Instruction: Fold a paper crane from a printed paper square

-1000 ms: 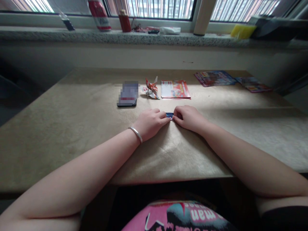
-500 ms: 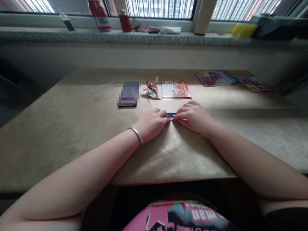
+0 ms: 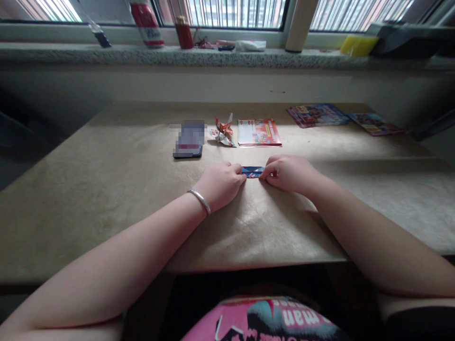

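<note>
A narrow strip of folded blue printed paper (image 3: 252, 172) lies flat on the tabletop, its ends partly hidden under my fingers. My left hand (image 3: 223, 182), with a silver bangle at the wrist, pinches the strip's left end. At the right end, my right hand (image 3: 288, 172) has thumb and fingertips closed on the paper. Just beyond the hands sits an origami figure (image 3: 223, 131) in red and white printed paper. Beside it is a stack of square red and white printed sheets (image 3: 259, 132).
A dark phone (image 3: 190, 139), blurred, lies left of the origami figure. Further back on the right are blue printed sheets (image 3: 319, 115) and another colourful sheet (image 3: 375, 124). Along the granite windowsill (image 3: 106, 56) stand a red-and-white can (image 3: 147, 24) and a red lighter-like cylinder (image 3: 184, 33).
My hands have moved apart along the strip, the left one slightly leftward and the right one slightly rightward. More of the blue paper shows between them.
</note>
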The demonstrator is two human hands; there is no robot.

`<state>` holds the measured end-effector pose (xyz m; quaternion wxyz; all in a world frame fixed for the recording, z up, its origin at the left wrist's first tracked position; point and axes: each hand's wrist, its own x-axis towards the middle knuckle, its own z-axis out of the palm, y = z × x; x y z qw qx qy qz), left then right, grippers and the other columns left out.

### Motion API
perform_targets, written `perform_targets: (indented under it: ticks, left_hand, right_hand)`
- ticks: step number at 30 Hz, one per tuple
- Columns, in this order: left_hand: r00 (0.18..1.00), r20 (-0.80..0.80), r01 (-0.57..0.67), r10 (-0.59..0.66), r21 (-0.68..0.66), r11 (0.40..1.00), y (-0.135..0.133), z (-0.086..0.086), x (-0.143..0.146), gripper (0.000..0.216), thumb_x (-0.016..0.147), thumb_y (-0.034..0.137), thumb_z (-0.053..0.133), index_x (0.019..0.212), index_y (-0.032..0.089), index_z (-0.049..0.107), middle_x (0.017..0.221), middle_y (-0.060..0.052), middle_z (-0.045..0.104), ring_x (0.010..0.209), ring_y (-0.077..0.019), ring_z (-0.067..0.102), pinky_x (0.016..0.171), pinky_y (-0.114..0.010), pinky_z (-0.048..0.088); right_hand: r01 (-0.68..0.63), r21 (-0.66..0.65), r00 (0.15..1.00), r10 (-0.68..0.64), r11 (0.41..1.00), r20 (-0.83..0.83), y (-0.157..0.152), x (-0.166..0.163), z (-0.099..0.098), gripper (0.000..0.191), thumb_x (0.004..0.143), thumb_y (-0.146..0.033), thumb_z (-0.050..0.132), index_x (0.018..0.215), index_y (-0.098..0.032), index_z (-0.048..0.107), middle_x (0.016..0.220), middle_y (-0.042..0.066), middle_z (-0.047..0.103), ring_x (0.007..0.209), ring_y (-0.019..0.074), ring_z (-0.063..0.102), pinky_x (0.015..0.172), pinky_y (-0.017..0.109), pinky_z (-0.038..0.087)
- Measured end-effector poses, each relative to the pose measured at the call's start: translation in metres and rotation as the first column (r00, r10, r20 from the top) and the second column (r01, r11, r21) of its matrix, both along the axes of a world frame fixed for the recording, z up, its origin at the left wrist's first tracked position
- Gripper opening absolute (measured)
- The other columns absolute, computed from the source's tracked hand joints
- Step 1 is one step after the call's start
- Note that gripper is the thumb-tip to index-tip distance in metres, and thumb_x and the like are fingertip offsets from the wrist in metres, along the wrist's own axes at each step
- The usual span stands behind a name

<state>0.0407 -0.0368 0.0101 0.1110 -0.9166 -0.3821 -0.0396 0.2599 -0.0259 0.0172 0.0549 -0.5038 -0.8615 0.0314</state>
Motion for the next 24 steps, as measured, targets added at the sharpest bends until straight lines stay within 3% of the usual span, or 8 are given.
perform_targets:
  ticks: [4,11,19,24]
  left_hand:
    - [1.0,-0.012,-0.014,0.013,-0.01,1.0,-0.002,0.002,-0.001,0.028,0.092,0.021,0.046,0.091,0.017,0.074,0.088,-0.009,0.067,0.077,-0.0205,0.06,0.061,-0.03,0.042]
    - [1.0,0.007,-0.022,0.022,-0.023,0.999,-0.002,0.003,-0.004,0.029,0.09,0.02,0.047,0.089,0.02,0.076,0.089,-0.007,0.067,0.077,-0.0203,0.061,0.062,-0.031,0.044]
    - [0.993,0.119,0.007,-0.003,-0.036,0.999,0.008,-0.004,-0.008,0.026,0.087,0.022,0.05,0.087,0.022,0.076,0.094,-0.004,0.069,0.084,-0.0205,0.062,0.069,-0.032,0.048]
    - [0.978,0.203,0.047,-0.045,-0.006,0.999,0.011,-0.009,-0.008,0.024,0.086,0.02,0.049,0.089,0.018,0.073,0.119,-0.007,0.063,0.086,-0.0183,0.063,0.075,-0.032,0.05]
  right_hand:
    - [-0.011,-0.036,1.0,0.011,0.999,-0.009,0.003,0.005,0.0,0.021,0.08,-0.027,0.06,0.088,-0.032,0.079,0.091,-0.001,0.073,0.074,0.0158,0.062,0.063,0.028,0.039]
    - [-0.025,-0.057,1.0,0.024,0.998,-0.013,0.006,0.012,0.001,0.02,0.081,-0.027,0.06,0.087,-0.032,0.079,0.092,-0.001,0.073,0.074,0.0154,0.061,0.063,0.028,0.039]
    - [-0.041,-0.088,0.998,0.037,0.995,-0.05,0.009,0.017,0.002,0.018,0.078,-0.025,0.059,0.084,-0.027,0.077,0.087,0.0,0.071,0.071,0.0142,0.059,0.061,0.027,0.038]
    - [-0.03,-0.028,0.99,0.026,0.999,-0.136,0.006,0.011,0.0,0.021,0.084,-0.032,0.055,0.074,-0.02,0.069,0.074,0.002,0.065,0.065,0.0136,0.054,0.058,0.026,0.035]
